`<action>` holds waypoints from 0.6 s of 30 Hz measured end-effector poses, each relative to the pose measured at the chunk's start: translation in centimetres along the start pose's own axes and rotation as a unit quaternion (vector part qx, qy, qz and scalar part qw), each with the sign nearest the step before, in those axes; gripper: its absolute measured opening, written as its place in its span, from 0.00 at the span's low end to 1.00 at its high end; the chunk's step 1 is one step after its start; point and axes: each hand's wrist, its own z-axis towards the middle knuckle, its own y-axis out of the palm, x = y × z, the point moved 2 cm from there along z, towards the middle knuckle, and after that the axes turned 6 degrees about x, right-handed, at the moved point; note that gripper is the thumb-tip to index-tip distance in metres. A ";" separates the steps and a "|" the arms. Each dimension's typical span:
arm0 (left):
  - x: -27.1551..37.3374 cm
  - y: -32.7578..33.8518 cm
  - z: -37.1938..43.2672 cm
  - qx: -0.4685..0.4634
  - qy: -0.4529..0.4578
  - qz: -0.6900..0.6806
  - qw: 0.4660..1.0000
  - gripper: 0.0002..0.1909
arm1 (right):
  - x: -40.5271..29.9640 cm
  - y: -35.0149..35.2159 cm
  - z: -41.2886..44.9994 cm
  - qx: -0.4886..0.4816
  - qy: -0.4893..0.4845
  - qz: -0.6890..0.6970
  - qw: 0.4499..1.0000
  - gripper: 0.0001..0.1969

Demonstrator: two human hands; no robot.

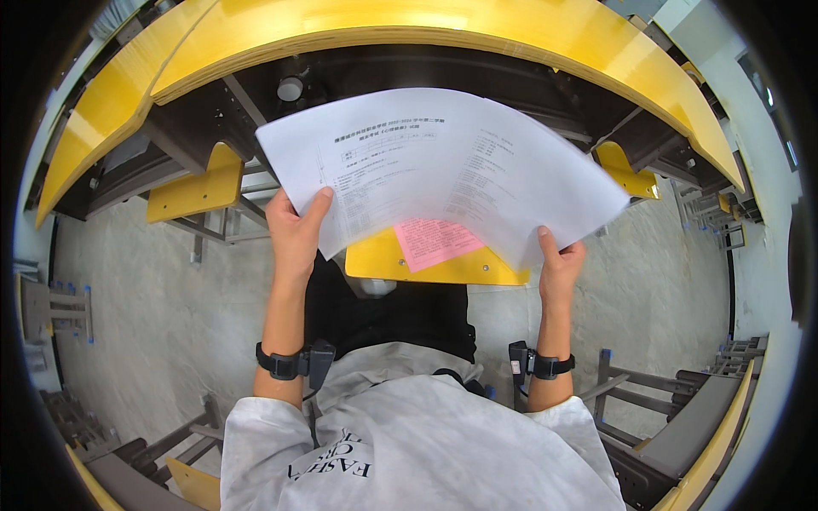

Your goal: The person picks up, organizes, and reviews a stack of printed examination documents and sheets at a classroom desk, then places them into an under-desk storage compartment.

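My left hand (298, 227) grips the lower left part of a wide printed paper sheet (441, 153), its thumb on top. With the thumb over its lower right edge, my right hand (560, 259) holds the same paper. The paper bows upward in the middle between both hands and bears printed writing; whether it is one sheet or a stack I cannot tell. Partly hidden beneath it, a pink printed sheet (438, 246) lies on a yellow wooden seat (377, 259) in front of my legs.
A long yellow desk top (409, 29) with a dark metal underframe curves across the far side. More yellow seat boards (198, 185) hang left and right beneath it. Metal-framed desks and stools (664, 396) stand behind on both sides, over a grey floor (166, 306).
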 end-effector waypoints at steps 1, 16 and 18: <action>-0.5 0.0 0.0 0.002 -0.001 -0.003 1.000 0.13 | 0.3 0.0 -0.1 -0.007 0.023 0.003 1.000 0.13; -1.7 -0.8 -0.8 0.038 0.035 0.013 0.999 0.11 | 1.7 0.5 -2.3 0.040 -0.011 0.009 0.999 0.14; -2.2 -0.7 -0.8 0.043 0.036 0.006 0.998 0.11 | 1.7 0.1 -2.4 0.055 -0.022 0.019 0.998 0.16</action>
